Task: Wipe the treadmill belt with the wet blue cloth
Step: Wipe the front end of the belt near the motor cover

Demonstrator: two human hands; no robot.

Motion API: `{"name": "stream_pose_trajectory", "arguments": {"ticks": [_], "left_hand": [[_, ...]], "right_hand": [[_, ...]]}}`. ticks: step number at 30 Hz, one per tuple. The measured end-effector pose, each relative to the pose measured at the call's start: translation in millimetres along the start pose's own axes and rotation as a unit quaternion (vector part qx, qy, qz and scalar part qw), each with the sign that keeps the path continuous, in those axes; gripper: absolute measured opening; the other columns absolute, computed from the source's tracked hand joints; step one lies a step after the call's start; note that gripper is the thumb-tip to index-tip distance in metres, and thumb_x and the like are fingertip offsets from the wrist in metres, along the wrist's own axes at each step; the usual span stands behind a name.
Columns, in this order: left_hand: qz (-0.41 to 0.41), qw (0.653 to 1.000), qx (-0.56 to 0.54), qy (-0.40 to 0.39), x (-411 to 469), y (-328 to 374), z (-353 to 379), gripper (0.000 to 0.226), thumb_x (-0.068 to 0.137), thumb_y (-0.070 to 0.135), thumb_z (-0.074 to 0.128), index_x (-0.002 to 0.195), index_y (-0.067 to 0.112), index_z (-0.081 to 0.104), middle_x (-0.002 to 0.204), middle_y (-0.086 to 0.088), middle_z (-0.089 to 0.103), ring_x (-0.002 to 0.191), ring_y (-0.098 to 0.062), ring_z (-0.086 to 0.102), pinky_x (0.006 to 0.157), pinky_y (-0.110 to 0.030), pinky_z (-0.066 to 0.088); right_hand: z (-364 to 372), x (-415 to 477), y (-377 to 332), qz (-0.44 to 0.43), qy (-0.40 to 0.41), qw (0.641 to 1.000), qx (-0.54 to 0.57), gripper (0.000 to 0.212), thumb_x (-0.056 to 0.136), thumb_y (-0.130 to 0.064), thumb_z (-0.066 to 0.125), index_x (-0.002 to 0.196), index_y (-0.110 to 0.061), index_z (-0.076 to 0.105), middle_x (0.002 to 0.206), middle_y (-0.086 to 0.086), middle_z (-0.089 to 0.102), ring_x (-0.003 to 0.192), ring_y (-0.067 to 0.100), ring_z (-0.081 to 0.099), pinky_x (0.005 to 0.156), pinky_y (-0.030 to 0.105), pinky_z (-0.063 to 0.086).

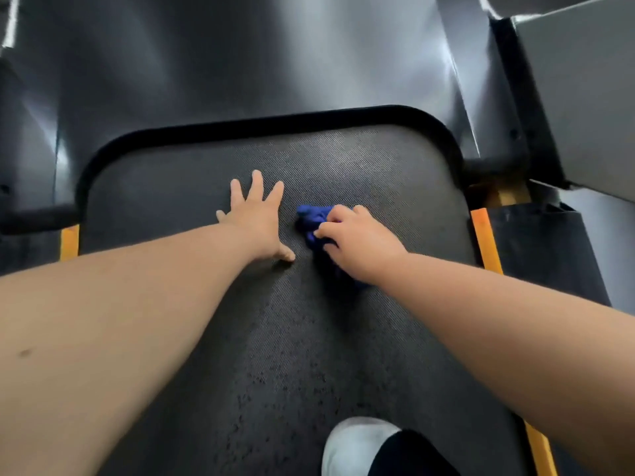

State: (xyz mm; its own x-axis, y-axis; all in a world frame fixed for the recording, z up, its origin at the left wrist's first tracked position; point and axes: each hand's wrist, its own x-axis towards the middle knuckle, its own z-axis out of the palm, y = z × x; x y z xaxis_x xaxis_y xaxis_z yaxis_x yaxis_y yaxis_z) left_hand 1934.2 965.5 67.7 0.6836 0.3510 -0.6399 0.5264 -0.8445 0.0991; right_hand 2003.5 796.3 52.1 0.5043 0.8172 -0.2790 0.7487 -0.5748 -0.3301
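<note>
The dark textured treadmill belt (192,187) fills the middle of the head view and ends at a black rounded rim at the far side. A crumpled blue cloth (311,219) lies on the belt right of centre. My right hand (357,242) is closed over the cloth and presses it onto the belt; part of the cloth is hidden under the hand. My left hand (256,214) lies flat on the belt just left of the cloth, fingers spread, holding nothing.
Yellow strips (486,240) run along both side rails of the belt. The black motor cover (240,63) rises beyond the belt's far end. A grey upright (577,97) stands at the far right. A white shoe (354,444) rests on the belt near the bottom edge.
</note>
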Motion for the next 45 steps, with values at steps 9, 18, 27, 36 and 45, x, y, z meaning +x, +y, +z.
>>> {"name": "stream_pose_trajectory", "arguments": {"ticks": [9,18,27,36,45], "left_hand": [[-0.011,1.0,-0.003,-0.021,23,29,-6,0.136,0.057,0.048,0.087,0.149,0.039,-0.013,0.154,0.0,-0.03,0.142,-0.045,-0.016,0.107,-0.066,0.024],[-0.004,0.999,0.014,-0.036,26,29,-8,0.137,0.057,0.05,0.086,0.148,0.039,-0.016,0.154,-0.001,-0.031,0.141,-0.047,-0.016,0.108,-0.067,0.021],[0.01,1.0,0.007,-0.028,28,26,-7,0.139,0.054,0.051,0.087,0.148,0.04,-0.014,0.155,0.0,-0.028,0.14,-0.048,-0.014,0.106,-0.068,0.025],[0.013,0.999,0.008,-0.028,27,22,-6,0.137,0.055,0.053,0.086,0.147,0.042,-0.015,0.155,0.002,-0.029,0.142,-0.045,-0.014,0.107,-0.065,0.026],[0.007,0.999,0.021,-0.033,28,23,-7,0.135,0.057,0.055,0.084,0.146,0.045,-0.018,0.154,0.003,-0.031,0.142,-0.043,-0.015,0.106,-0.065,0.027]], "right_hand": [[-6,-9,52,0.249,0.132,0.959,-0.008,0.021,0.092,-0.017,0.047,0.112,-0.02,0.053,0.123,0.011,0.042,0.106,0.033,0.039,0.071,0.033,0.03],[-3,-59,130,0.056,0.239,0.963,-0.116,0.016,0.078,-0.015,0.058,0.088,-0.014,0.07,0.089,0.007,0.064,0.074,0.028,0.048,0.065,0.038,0.053],[18,-73,99,0.105,0.226,0.967,-0.054,0.022,0.084,-0.014,0.057,0.102,-0.009,0.069,0.097,0.012,0.063,0.077,0.036,0.055,0.068,0.04,0.053],[6,-36,100,0.188,0.218,0.956,-0.056,0.026,0.087,-0.01,0.056,0.111,-0.008,0.065,0.109,0.016,0.06,0.085,0.039,0.053,0.077,0.038,0.045],[-19,19,142,0.161,0.186,0.966,-0.08,0.039,0.088,-0.007,0.047,0.124,-0.016,0.059,0.14,0.008,0.049,0.118,0.038,0.047,0.097,0.036,0.041]]}}
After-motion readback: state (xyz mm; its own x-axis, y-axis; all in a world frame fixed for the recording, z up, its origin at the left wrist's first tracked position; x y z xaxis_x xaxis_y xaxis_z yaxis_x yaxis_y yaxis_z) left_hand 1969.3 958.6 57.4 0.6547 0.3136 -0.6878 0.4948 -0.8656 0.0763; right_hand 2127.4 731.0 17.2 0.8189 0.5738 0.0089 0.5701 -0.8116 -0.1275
